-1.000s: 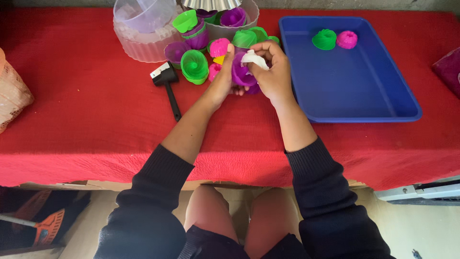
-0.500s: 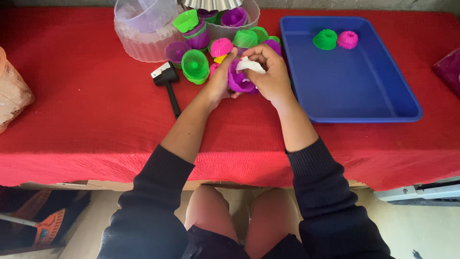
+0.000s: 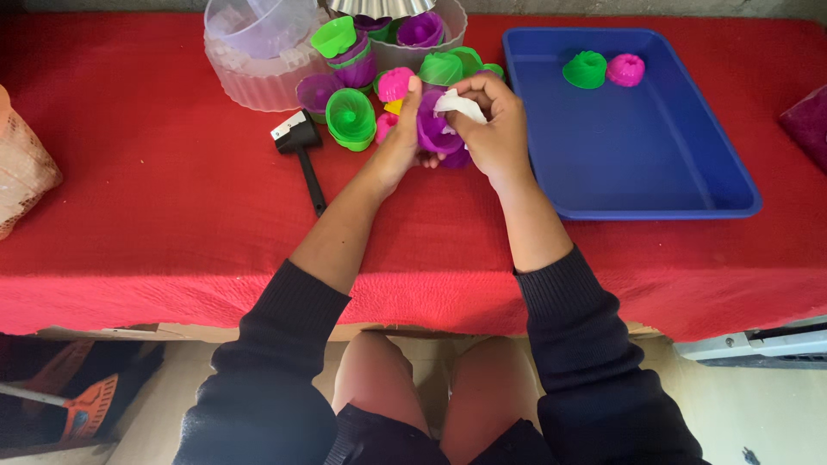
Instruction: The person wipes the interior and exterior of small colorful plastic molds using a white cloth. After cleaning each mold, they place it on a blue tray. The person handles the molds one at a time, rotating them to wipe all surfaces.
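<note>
We hold a purple cup (image 3: 433, 131) between both hands, just above the red cloth (image 3: 155, 198). Our left hand (image 3: 398, 142) cradles its side with fingers curled around it; our right hand (image 3: 493, 129) pinches a white cloth (image 3: 457, 105) against its rim, fingertips together. The cup looks light, thin and a little slippery, so the ribbed wall seems the best hold. Beyond our fingers lie more cups (image 3: 351, 116).

Purple mould (image 3: 433, 131) half hidden between left hand (image 3: 398, 146) and right hand (image 3: 493, 131); white scrap (image 3: 459, 105) too small to identify. Metal bowl (image 3: 381, 7) and clear tub (image 3: 258, 34) cut off at top edge. Maroon thing (image 3: 810, 125) cropped at right edge, netted bag (image 3: 21, 168) at left.
</note>
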